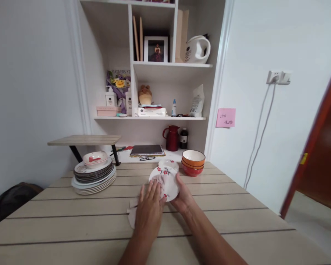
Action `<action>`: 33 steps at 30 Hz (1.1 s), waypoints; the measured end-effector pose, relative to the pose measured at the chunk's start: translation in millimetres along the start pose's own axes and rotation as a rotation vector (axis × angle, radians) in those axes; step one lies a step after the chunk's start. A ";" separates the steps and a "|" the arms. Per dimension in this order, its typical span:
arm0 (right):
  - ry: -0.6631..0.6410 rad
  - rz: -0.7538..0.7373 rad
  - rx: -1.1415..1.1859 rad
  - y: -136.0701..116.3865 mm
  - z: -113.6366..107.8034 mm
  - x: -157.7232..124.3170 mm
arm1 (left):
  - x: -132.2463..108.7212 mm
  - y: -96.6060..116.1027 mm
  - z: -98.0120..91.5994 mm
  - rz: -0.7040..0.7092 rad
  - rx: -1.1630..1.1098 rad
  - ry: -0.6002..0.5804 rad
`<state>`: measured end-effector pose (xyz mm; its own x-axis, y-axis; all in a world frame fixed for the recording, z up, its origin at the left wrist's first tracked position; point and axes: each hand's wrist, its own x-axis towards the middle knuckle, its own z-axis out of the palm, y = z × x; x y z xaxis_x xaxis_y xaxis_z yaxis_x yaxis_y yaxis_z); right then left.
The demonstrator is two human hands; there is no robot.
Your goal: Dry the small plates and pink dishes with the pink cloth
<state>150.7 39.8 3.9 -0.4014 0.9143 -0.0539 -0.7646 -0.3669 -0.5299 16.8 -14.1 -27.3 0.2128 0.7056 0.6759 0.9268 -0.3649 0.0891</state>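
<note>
My right hand [184, 194] grips the right edge of a small white plate [171, 184] with red flowers, held tilted above the table. My left hand [150, 204] presses a pale pinkish cloth [158, 179] to the plate's face, its fingers close together over the cloth. More pale cloth shows beside the left hand, partly hidden behind it. Just behind the held plate is another white dish [168, 163] with red flowers, partly covered by it. To the right stands a stack of orange and red bowls [193, 163].
At the left, a stack of plates [95, 184] has a small white bowl [95, 158] on top, beside a raised wooden stand [85, 140]. Toward the back are a dark laptop [146, 149], glasses [147, 158], a red jug [172, 138] and a dark bottle [184, 138].
</note>
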 end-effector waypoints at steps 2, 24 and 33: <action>0.014 0.070 -0.054 14.3 4.4 -2.3 | -1.8 -5.0 0.8 -0.070 0.040 0.027; 0.001 -0.040 0.031 -8.0 -1.0 0.9 | 1.2 1.8 -3.1 0.027 -0.108 -0.021; -0.023 0.114 -0.104 24.5 -0.1 0.6 | -3.2 -1.7 3.8 -0.043 0.009 0.066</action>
<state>131.7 31.4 -9.2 -0.4950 0.8631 -0.1004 -0.6573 -0.4475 -0.6064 15.8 -13.4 -32.4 0.1523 0.6786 0.7186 0.9373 -0.3297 0.1126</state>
